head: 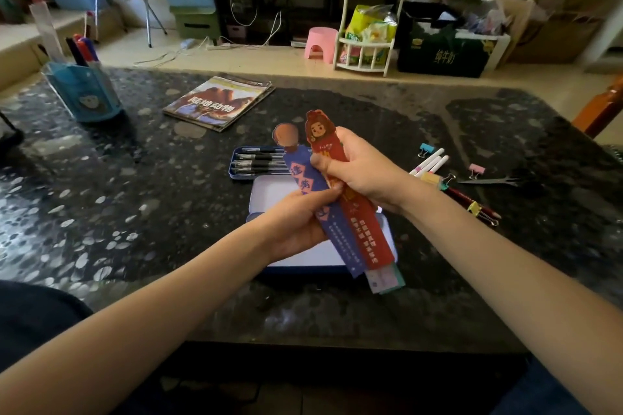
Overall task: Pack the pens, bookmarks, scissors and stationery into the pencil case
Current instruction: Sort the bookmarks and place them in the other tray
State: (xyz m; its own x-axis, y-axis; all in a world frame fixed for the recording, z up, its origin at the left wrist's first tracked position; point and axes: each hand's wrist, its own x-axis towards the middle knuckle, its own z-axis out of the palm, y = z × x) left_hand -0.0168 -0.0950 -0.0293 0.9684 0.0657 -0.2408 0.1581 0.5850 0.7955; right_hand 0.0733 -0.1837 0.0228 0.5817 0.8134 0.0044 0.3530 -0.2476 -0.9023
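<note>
Head view looks down on both hands holding a fan of bookmarks above the open pencil case (269, 190): the left hand (296, 222) pinches the blue bookmark (315, 199) low on its strip, and the right hand (362, 168) curls round the red bookmark (337, 148), thumb on its face. More cards peek out beneath, their number unclear. The strips are slick and splayed, so one could slide loose and drop past the tin's edge, and they look long for the tray; forced in crooked they might bend or stop the lid closing. The far half of the tin already holds black pens (258, 162), leaving the white near half free. To the right on the tabletop (135, 212) wait white pens (429, 162), binder clips (476, 171), a dark red pencil (472, 204) and scissors (505, 178), well apart from the tin. A book (219, 101) and a blue pen holder (86, 91) sit farther off, out of the way.
</note>
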